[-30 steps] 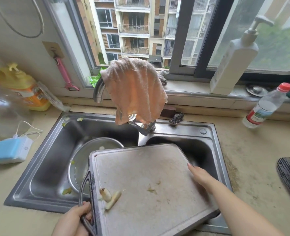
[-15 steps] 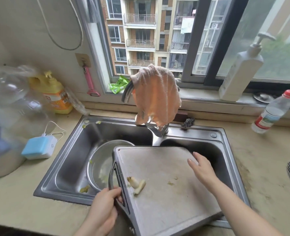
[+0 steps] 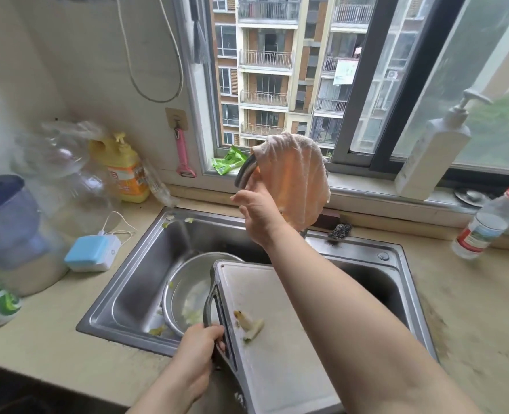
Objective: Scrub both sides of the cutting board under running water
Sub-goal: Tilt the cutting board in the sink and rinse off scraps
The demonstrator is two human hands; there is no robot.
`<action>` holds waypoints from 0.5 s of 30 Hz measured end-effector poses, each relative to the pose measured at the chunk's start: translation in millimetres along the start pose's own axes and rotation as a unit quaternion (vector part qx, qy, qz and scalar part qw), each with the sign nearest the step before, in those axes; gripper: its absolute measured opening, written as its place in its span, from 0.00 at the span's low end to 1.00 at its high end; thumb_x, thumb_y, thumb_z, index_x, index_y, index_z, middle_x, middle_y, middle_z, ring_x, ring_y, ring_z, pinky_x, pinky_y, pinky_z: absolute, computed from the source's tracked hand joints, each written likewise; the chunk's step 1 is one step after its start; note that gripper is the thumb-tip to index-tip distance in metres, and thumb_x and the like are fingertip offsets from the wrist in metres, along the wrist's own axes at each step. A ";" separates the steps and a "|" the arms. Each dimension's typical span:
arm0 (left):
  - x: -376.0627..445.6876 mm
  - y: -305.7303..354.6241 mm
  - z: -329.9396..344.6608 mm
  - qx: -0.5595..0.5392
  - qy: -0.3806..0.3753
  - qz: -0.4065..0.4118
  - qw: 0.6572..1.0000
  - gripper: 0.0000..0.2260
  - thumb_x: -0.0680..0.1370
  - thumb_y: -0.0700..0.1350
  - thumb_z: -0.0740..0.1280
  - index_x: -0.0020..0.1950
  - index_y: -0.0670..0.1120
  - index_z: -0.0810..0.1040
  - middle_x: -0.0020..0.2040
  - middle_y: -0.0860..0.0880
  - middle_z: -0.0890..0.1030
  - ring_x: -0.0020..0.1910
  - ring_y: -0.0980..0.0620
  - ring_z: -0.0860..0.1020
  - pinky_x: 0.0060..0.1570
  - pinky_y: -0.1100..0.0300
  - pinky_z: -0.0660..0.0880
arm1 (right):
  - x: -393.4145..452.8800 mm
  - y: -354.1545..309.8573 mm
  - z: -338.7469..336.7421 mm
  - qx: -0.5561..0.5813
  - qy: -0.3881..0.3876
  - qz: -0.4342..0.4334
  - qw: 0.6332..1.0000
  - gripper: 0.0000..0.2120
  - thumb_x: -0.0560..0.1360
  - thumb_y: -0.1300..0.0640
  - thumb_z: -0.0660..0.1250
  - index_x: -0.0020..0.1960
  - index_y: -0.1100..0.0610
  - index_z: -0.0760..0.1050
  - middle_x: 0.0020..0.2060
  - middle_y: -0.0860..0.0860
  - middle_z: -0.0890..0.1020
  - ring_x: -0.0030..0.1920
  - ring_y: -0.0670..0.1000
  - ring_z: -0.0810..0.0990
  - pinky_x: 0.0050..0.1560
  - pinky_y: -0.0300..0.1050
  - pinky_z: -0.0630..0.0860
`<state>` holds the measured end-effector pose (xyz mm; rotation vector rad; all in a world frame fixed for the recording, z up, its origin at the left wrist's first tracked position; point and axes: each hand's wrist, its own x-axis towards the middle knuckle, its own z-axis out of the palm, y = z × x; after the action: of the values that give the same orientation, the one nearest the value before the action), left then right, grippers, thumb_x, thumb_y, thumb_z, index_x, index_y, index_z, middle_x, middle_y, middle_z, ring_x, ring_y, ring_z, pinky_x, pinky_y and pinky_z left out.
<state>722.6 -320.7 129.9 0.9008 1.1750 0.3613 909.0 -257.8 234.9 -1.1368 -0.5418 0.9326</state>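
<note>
Cutting board (image 3: 277,339): white, scraps on it, laid across the sink's (image 3: 133,282) right basin at the worktop's near edge. Left hand (image 3: 200,339) grips its dark handle. Right hand (image 3: 257,215), fingers loosely spread, reaches the tap (image 3: 245,171) under the draped cloth (image 3: 295,180). No water seen; scrubbing not begun. Next: start the flow, bring the board beneath.

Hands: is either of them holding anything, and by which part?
The left hand grips the cutting board by its dark handle at the left edge. The right hand reaches the cloth draped over the faucet; a hold cannot be told.
</note>
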 end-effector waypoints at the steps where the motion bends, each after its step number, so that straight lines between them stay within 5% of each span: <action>1: 2.0 -1.6 0.8 0.029 0.015 0.011 0.999 0.11 0.73 0.28 0.58 0.35 0.41 0.70 0.25 0.47 0.68 0.25 0.51 0.65 0.29 0.60 0.60 | 3.1 -4.3 -1.1 -0.007 0.000 0.005 1.000 0.35 0.69 0.72 0.60 0.73 0.52 0.60 0.70 0.47 0.67 0.67 0.50 0.64 0.63 0.47 0.58; 5: 14.9 -1.5 3.5 0.124 0.072 0.040 0.989 0.07 0.75 0.35 0.58 0.38 0.43 0.68 0.26 0.48 0.68 0.24 0.51 0.66 0.26 0.62 0.62 | 4.3 -26.4 -10.3 -0.009 0.005 0.019 1.000 0.24 0.64 0.67 0.65 0.60 0.67 0.69 0.50 0.54 0.73 0.52 0.52 0.69 0.50 0.43 0.65; 7: 25.3 1.5 2.5 0.168 0.085 0.061 0.980 0.06 0.76 0.38 0.58 0.39 0.43 0.68 0.27 0.48 0.69 0.25 0.51 0.67 0.29 0.60 0.62 | -6.5 -29.3 -28.1 -0.035 -0.023 0.003 0.999 0.11 0.71 0.69 0.65 0.52 0.62 0.71 0.44 0.54 0.73 0.46 0.51 0.70 0.46 0.40 0.67; 12: 48.9 14.0 6.4 0.230 0.131 0.102 0.959 0.09 0.78 0.43 0.59 0.37 0.45 0.67 0.28 0.47 0.70 0.29 0.48 0.68 0.32 0.58 0.63 | -59.2 -33.7 -117.0 -0.082 -0.076 0.013 0.994 0.10 0.74 0.58 0.66 0.55 0.59 0.76 0.47 0.57 0.78 0.49 0.54 0.76 0.55 0.54 0.71; 15: 56.6 23.1 14.7 0.254 0.165 0.125 0.945 0.12 0.78 0.43 0.60 0.34 0.45 0.65 0.34 0.40 0.71 0.35 0.44 0.70 0.38 0.52 0.67 | -79.8 -54.2 -177.1 -0.087 -0.091 -0.001 0.992 0.07 0.71 0.56 0.65 0.47 0.58 0.77 0.40 0.54 0.78 0.43 0.52 0.75 0.52 0.51 0.68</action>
<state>761.9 -274.7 113.0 1.4901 1.4998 0.4343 1022.9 -424.1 228.9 -1.2139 -0.7839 1.0084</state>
